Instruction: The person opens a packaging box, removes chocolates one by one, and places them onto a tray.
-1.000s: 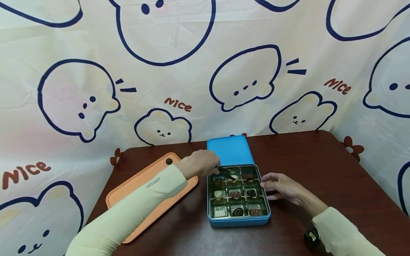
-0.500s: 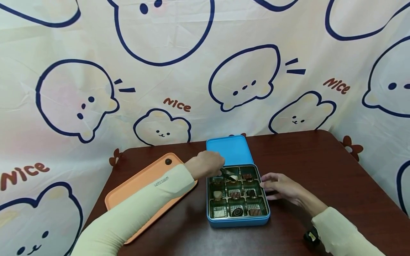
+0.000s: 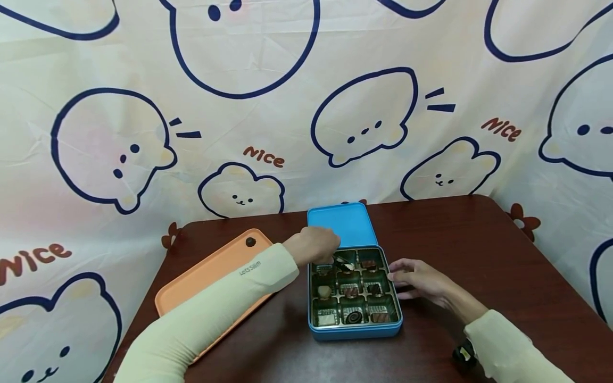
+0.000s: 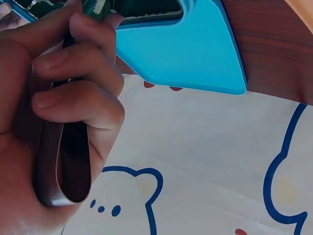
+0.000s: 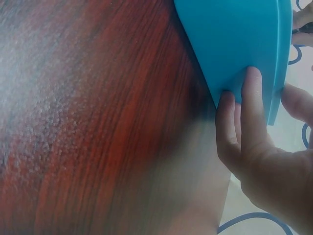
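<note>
My left hand (image 3: 313,246) grips dark metal tongs (image 4: 47,166), whose bent end shows against the palm in the left wrist view. The toothed tips reach down to a pale chocolate (image 3: 351,267) in the back middle compartment of the blue box (image 3: 354,334). Other chocolates, such as a round pale one (image 3: 324,291) and a dark swirl (image 3: 354,317), sit in the gold-lined compartments. Straight fingers of my right hand (image 3: 423,279) touch the box's right side. The right wrist view shows those fingers (image 5: 252,98) on its blue wall.
Left of the box, an orange tray (image 3: 191,284) lies slanted, partly hidden under my left sleeve. One dark round chocolate (image 3: 250,242) rests at its far end. A blue lid (image 3: 342,223) lies behind the box. The brown table (image 3: 445,229) ends at a patterned cloth.
My left hand has moved a little to the right, bringing the tongs' tips to the pale chocolate in the back middle compartment. My right hand stays at the box's side.
</note>
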Available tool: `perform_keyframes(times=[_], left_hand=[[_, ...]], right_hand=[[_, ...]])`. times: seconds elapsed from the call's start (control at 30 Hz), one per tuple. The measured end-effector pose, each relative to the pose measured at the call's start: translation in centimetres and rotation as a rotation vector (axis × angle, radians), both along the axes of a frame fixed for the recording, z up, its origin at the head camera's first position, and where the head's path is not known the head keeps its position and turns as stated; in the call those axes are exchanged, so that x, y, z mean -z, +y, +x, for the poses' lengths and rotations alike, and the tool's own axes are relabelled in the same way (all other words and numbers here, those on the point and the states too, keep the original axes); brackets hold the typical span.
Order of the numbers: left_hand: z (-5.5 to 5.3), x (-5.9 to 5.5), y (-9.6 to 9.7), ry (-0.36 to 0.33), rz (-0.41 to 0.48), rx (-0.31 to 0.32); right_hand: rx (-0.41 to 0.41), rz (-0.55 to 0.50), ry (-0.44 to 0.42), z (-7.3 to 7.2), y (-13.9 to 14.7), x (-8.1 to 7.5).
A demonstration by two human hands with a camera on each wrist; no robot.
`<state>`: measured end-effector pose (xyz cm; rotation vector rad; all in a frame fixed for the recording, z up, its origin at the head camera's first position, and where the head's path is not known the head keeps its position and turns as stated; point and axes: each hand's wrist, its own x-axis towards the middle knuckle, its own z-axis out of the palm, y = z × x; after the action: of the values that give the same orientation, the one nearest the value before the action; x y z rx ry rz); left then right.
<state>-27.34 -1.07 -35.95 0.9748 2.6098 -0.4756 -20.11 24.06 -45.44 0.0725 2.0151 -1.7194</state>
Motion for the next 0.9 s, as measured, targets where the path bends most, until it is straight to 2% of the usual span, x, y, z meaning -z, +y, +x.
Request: perform_keyframes(times=[0.5, 0.9], left_hand=[[-0.4, 0.5, -0.6, 0.067, 0.010, 0.047], [-0.4, 0.5, -1.3, 0.042, 0.030, 0.055]], right_hand=[[0.007, 0.000, 0.002, 0.0, -0.1, -0.1], [0.006, -0.002, 0.003, 0.0, -0.1, 0.0]])
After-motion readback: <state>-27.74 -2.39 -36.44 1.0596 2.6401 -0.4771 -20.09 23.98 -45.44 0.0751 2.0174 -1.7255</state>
